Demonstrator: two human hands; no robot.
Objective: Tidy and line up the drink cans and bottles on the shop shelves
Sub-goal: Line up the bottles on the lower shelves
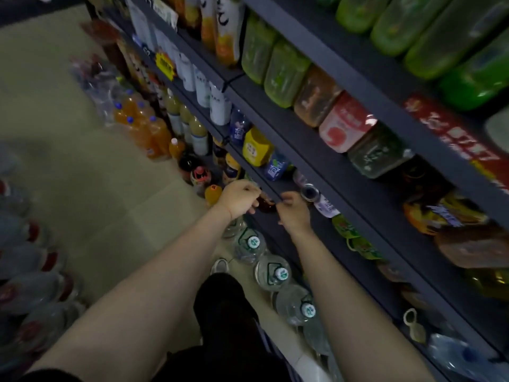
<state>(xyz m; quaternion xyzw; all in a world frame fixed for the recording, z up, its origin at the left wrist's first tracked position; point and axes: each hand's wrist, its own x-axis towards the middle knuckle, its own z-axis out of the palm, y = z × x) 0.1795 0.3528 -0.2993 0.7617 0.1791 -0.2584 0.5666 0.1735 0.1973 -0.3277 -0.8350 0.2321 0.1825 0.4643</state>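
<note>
Nearest, on the floor by the person's feet, stand large clear plastic water jugs with white-and-green caps (281,272), in a row along the foot of the shelving. Above them the left hand (239,199) has its fingers curled round a small dark brown bottle (265,205), held just below the front edge of the dark grey metal shelf (358,224). The right hand (294,211) hangs just beside it, fingers loosely bent at that edge; whether it pinches anything I cannot tell. Just beyond the right hand a silver-topped drink can (310,192) stands upright on the shelf. The right hand is the nearer to it, so it looks best placed to reach it.
</note>
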